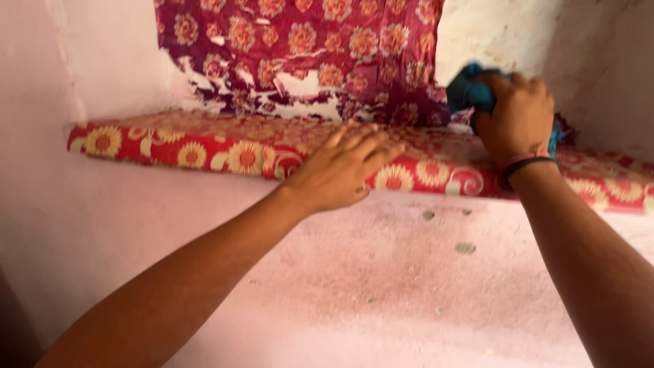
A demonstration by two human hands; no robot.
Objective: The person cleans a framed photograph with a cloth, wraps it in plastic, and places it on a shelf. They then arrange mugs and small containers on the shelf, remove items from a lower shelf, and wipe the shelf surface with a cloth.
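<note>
Two hands: both up on a wall shelf (204, 146), seen from just behind the arms.
Left hand (338, 170): flat, fingers spread and straight, palm pressed on the shelf's front edge; holds nothing, looks like a brace for balance.
Right hand (516, 117): fist closed round a bunched blue cloth (469, 88), pushed into the back right of the shelf where it meets the wall (grip looks firm, which suits rubbing).
Cloth position: touching the shelf top, just beside the lower right corner of the hanging paper.
Wristband (528, 163): dark band plus a thin pink one on the right wrist.
Shelf cover: red paper with yellow flower print, wrapped over the front lip.
Back paper (300, 54): maroon floral sheet on the niche wall, torn along its lower edge, white patches showing.
Wall (381, 272): pink plaster below the shelf, a few grey chipped spots.
</note>
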